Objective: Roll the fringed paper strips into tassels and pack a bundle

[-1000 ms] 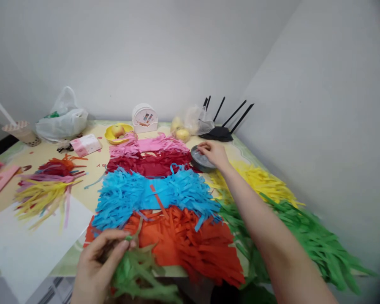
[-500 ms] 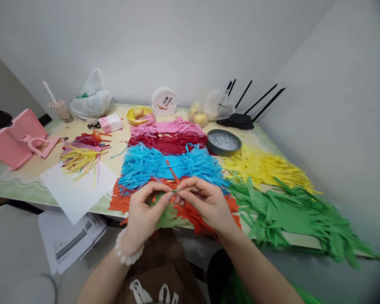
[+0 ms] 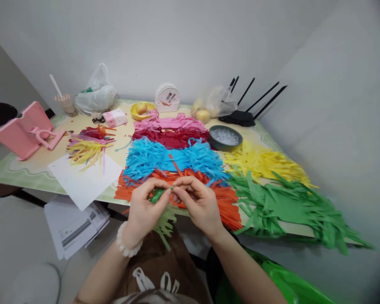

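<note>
My left hand (image 3: 145,209) is closed around a green paper tassel (image 3: 165,223). Its pale green fringe hangs below the fingers, and a darker green part shows inside the curled palm. Thumb and finger of my right hand (image 3: 201,207) pinch at the tassel's thin twisted end, where both hands' fingertips meet. Just behind the hands lies orange fringed paper (image 3: 226,202), partly hidden by them. Beyond it are blue fringed paper (image 3: 174,162), dark red fringed paper (image 3: 171,139) and pink fringed paper (image 3: 174,122).
Green fringed paper (image 3: 289,209) hangs over the table's right edge, beside yellow fringed paper (image 3: 266,162). A dark bowl (image 3: 225,147), a router (image 3: 239,118) and a yellow dish (image 3: 134,114) stand behind. At left are a pink stand (image 3: 25,131), several colourful tassels (image 3: 90,145) and white paper (image 3: 85,181).
My hands stay together at the tassel's end; its pale fringe now hangs lower and clear of the orange paper. The camera view has shifted slightly.
</note>
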### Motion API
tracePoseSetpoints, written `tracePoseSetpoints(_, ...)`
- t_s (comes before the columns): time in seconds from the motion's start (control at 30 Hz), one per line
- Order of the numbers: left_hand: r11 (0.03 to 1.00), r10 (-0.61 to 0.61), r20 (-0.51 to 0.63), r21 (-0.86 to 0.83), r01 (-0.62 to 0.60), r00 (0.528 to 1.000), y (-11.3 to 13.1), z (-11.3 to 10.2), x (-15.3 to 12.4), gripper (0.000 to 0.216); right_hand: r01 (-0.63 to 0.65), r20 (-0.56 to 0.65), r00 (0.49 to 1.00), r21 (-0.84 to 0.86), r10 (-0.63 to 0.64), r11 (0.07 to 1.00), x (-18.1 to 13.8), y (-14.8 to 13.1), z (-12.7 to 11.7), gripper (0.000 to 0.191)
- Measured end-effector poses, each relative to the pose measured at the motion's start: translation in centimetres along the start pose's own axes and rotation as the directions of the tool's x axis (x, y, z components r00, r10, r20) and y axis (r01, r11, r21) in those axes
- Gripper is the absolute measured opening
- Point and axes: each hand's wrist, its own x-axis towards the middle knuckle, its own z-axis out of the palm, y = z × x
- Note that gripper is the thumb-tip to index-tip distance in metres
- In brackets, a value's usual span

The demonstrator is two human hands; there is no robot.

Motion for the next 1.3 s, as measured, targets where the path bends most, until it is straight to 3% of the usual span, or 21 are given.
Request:
tracePoseSetpoints(0.13,1.000,0.021,-0.058,-0.003,-0.021,0.998,-0.5,0.4,-0.4,0.006,0.013,-0.019,1.000,0.009,-0.013,1.000,-0.2,0.6,0.4,0.007)
tracePoseSetpoints(0.33,0.956,-0.119,0.086,-0.259,0.137,0.989,-1.3,0.0,0.0,0.013,-0.021,-0.060,0.998,0.022,0.022,1.000,-0.1,0.6,0.0,0.010)
tracePoseSetpoints(0.53,0.895,-0.276,-0.028,-0.372,0.246,0.961,-1.2,0.4,-0.2,0.007,0.007,-0.011,1.000,-0.130,-0.009,0.992,-0.3,0.2,0.0,0.010)
tracePoseSetpoints(0.77,0.917,-0.206,0.092,-0.330,0.225,0.974,-1.3,0.2,-0.5,0.028,0.000,-0.077,0.997,-0.085,-0.007,0.996,-0.2,-0.1,-0.2,0.010)
tracePoseSetpoints(0.83,0.938,-0.205,0.092,-0.265,0.222,0.974,-1.6,0.0,-0.7,0.020,-0.004,-0.088,0.996,-0.074,-0.002,0.997,-0.2,-0.1,-0.2,0.010)
tracePoseSetpoints(1.0,0.923,-0.275,0.022,-0.273,0.271,0.961,-2.2,0.0,-0.9,0.008,-0.068,0.074,0.994,-0.097,0.075,0.993,0.3,-0.3,-0.4,0.012)
tracePoseSetpoints(1.13,0.858,-0.321,0.128,-0.381,0.345,0.938,-2.4,0.2,-1.0,0.013,-0.058,0.061,0.996,-0.164,0.068,0.985,0.8,-0.8,-0.9,0.013)
tracePoseSetpoints(1.3,0.925,-0.245,0.087,-0.277,0.259,0.966,-2.5,-0.3,-0.8,0.012,-0.017,0.120,0.991,-0.330,0.060,0.944,1.5,-2.2,-0.9,0.015)
